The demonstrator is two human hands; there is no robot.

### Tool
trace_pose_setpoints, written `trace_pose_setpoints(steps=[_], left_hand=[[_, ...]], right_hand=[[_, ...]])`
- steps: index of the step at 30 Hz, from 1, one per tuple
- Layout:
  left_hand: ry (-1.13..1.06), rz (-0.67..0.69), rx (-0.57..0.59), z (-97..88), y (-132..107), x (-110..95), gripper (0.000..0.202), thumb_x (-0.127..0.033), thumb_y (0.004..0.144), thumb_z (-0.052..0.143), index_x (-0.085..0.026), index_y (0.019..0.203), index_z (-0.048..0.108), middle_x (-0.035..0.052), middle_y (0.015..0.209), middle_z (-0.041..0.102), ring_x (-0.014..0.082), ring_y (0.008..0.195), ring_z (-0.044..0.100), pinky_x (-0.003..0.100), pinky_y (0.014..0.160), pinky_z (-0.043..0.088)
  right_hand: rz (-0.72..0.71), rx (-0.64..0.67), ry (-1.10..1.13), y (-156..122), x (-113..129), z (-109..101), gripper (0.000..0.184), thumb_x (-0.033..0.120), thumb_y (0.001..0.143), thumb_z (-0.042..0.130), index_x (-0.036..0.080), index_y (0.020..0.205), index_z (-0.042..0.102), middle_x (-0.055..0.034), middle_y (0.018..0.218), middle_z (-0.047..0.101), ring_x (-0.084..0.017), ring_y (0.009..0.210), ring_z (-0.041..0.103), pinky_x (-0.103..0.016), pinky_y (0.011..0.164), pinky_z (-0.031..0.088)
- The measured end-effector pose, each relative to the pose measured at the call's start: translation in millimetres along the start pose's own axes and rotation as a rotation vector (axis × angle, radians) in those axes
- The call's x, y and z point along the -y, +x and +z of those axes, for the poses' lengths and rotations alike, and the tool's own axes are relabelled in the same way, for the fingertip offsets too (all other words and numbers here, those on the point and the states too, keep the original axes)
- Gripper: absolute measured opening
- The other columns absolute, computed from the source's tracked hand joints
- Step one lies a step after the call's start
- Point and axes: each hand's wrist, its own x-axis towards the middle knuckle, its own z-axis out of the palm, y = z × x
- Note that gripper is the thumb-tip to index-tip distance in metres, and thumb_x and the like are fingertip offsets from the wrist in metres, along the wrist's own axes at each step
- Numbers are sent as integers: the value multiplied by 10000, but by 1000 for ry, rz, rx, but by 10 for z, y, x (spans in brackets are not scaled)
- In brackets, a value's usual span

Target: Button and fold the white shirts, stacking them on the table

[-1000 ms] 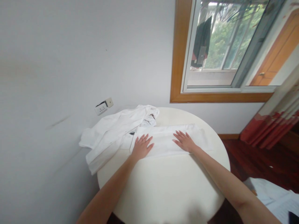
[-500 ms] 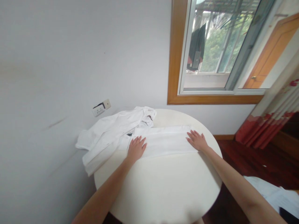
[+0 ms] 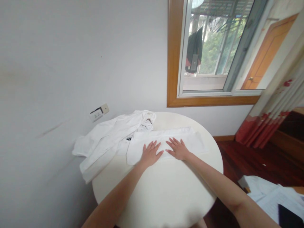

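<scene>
A folded white garment (image 3: 187, 139) lies in a long strip across the far part of a round cream table (image 3: 166, 190). My left hand (image 3: 150, 154) and my right hand (image 3: 178, 148) both rest flat on the strip near its middle, fingers spread, close beside each other. A second white garment (image 3: 111, 136) lies crumpled at the table's far left, hanging over the edge towards the wall.
A wall socket (image 3: 98, 112) sits on the grey wall behind the table. A wood-framed window (image 3: 209, 63) is at the back right, with a red-and-cream curtain (image 3: 273, 114) beside it. White papers (image 3: 268, 196) lie at the lower right above the dark wooden floor.
My right hand has slid left from the strip's right end to its middle. My left hand has shifted right, so the two hands now lie side by side.
</scene>
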Motion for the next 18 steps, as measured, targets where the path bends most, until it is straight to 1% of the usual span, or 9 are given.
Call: trace_pose_setpoints(steps=[4, 9, 11, 14, 18], left_hand=[[18, -1, -24, -78, -95, 152, 553, -607, 898, 314, -343, 1371, 429, 48, 1465, 393, 280, 1351, 349, 584, 1089, 221], [44, -5, -45, -138, -253, 359, 527, -596, 904, 319, -354, 1354, 448, 32, 1455, 410, 266, 1351, 352, 569, 1098, 212], [58, -14, -65, -149, -314, 464, 494, -562, 917, 321, -361, 1347, 457, 29, 1447, 423, 262, 1348, 358, 562, 1106, 197], [77, -36, -104, -161, -370, 590, 463, -525, 917, 355, -364, 1334, 477, 33, 1433, 442, 272, 1343, 364, 556, 1116, 176], [78, -67, -102, -177, -376, 631, 476, -528, 906, 377, -353, 1338, 480, 46, 1436, 437, 293, 1344, 356, 564, 1111, 182]], right_hand=[[66, 2, -4, -132, -132, -75, 725, 710, 870, 207, 294, 1457, 299, -64, 1548, 182, -280, 1422, 137, -595, 1091, 97], [127, -14, -31, -267, -275, -50, 702, 706, 873, 209, 315, 1445, 322, -46, 1546, 196, -280, 1419, 149, -600, 1090, 94], [151, -3, -46, -310, -393, -40, 697, 707, 872, 207, 325, 1445, 319, -29, 1543, 209, -286, 1417, 154, -613, 1087, 98], [207, 1, -77, -354, -641, -47, 690, 698, 878, 186, 327, 1446, 313, -9, 1542, 213, -276, 1419, 152, -612, 1093, 97], [260, 2, -98, -400, -953, -43, 678, 669, 894, 189, 302, 1449, 318, -6, 1546, 204, -248, 1423, 145, -548, 1117, 132]])
